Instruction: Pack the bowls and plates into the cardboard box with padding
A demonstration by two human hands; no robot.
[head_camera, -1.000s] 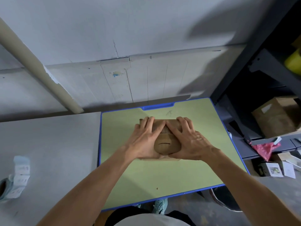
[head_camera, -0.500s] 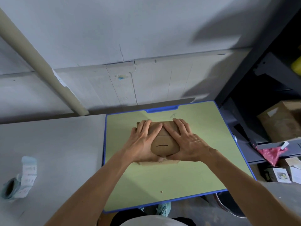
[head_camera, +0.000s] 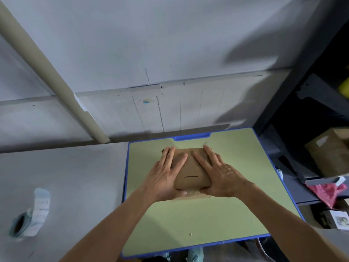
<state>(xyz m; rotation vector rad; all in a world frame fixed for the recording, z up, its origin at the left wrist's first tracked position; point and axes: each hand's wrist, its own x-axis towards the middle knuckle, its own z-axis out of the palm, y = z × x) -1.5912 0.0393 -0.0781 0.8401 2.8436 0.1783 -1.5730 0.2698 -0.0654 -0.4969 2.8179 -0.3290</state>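
Note:
A small brown cardboard box [head_camera: 190, 176] lies on the green desk [head_camera: 198, 216] with its top flap closed; a short slit shows in that flap. My left hand [head_camera: 164, 176] lies flat on the box's left side, fingers straight and spread. My right hand [head_camera: 219, 174] lies flat on its right side the same way. Both thumbs press along the near edge of the flap. No bowls, plates or padding are visible; the inside of the box is hidden.
The green desk has a blue rim [head_camera: 125, 186] and stands against a grey wall. A grey table [head_camera: 66, 186] adjoins it on the left, with a roll of labels [head_camera: 30, 214]. Dark shelving on the right holds a cardboard carton [head_camera: 332, 154] and a pink bag [head_camera: 328, 191].
The view has tilted up a little. My fingers have straightened and spread flatter over the box top. The box has stayed in place.

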